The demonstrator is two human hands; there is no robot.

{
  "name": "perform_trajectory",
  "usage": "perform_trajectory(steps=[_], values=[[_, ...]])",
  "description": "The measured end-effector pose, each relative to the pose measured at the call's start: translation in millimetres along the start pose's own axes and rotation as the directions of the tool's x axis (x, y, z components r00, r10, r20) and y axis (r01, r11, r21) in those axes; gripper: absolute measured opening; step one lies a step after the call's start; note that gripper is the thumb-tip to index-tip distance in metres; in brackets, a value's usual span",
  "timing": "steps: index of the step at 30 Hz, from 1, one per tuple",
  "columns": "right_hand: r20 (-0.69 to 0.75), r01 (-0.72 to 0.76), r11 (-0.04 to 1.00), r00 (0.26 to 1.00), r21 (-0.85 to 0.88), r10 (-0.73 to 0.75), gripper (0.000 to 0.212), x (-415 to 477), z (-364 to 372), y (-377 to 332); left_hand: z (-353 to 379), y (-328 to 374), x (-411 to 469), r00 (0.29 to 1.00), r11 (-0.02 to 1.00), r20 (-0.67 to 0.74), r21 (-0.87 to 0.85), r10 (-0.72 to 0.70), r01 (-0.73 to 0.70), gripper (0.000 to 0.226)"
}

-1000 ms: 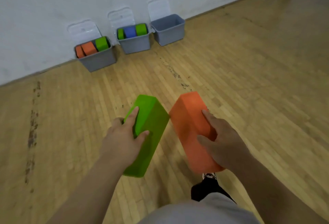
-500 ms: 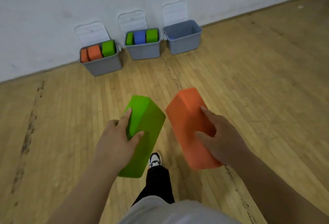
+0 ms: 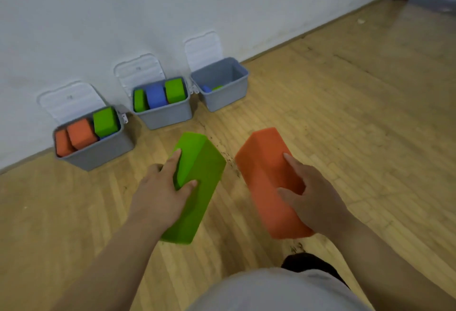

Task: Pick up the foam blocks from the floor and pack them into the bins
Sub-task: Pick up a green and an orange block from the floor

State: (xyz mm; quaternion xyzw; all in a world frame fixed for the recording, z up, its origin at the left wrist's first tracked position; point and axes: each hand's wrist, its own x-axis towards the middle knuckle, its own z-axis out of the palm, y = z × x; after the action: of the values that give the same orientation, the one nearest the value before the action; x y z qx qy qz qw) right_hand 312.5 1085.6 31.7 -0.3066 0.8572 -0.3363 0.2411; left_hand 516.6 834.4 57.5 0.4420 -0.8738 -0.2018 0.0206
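My left hand (image 3: 160, 194) grips a long green foam block (image 3: 199, 184), held above the floor and pointing toward the bins. My right hand (image 3: 313, 194) grips an orange foam block (image 3: 264, 172) beside it. Three grey bins stand in a row against the wall. The left bin (image 3: 98, 152) holds two orange blocks and a green one. In the middle bin (image 3: 167, 115) are two green blocks and a blue one. The right bin (image 3: 227, 98) shows only a bit of blue and green low inside.
Each bin's white lid (image 3: 71, 99) leans open against the white wall (image 3: 222, 2). The wooden floor (image 3: 357, 113) stretches away to the right. My grey shirt (image 3: 271, 291) and a dark trouser leg fill the bottom edge.
I have walked closer to the bins, which now look larger and nearer. Both hands still carry their blocks in the same grip.
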Motion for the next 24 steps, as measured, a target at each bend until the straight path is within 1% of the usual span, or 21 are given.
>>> perform_trajectory(steps=[3,6,9,12,14,18,22,24], values=[[-0.006,-0.075,0.997,0.997,0.010,0.075,0.080,60.2,-10.0,4.5,-4.8,17.4,72.8,1.000,1.000,0.004,-0.014,0.018,-0.018,0.083],[0.010,-0.126,0.992,0.992,0.015,0.126,0.082,135.1,-23.1,15.7,9.4,35.0,137.8,1.000,0.999,0.019,-0.039,0.005,-0.004,0.084],[0.048,-0.068,0.998,0.997,0.005,0.068,0.083,220.5,-34.2,26.5,29.5,53.3,201.0,0.999,0.998,0.022,-0.052,-0.045,0.046,0.083],[0.097,-0.018,1.000,0.995,-0.024,0.021,0.084,309.9,-55.4,34.2,44.3,78.8,258.5,0.989,0.984,0.031,-0.101,-0.146,0.149,0.083],[0.135,0.005,0.997,0.991,-0.073,0.005,0.085,368.7,-78.5,32.2,46.0,100.1,294.5,0.979,0.969,0.006,-0.142,-0.204,0.203,0.084],[0.167,0.067,0.991,0.985,-0.116,-0.047,0.084,479.0,-124.8,11.8,34.8,141.0,369.2,0.962,0.948,-0.054,-0.191,-0.269,0.254,0.083],[0.210,0.097,0.988,0.975,-0.118,-0.071,0.083,571.2,-142.0,-2.4,32.8,160.0,434.3,0.938,0.930,-0.032,-0.146,-0.346,0.338,0.082],[0.220,0.083,0.991,0.974,-0.104,-0.058,0.083,614.1,-140.2,-7.4,33.9,158.4,476.2,0.933,0.921,-0.008,-0.162,-0.360,0.354,0.082]])
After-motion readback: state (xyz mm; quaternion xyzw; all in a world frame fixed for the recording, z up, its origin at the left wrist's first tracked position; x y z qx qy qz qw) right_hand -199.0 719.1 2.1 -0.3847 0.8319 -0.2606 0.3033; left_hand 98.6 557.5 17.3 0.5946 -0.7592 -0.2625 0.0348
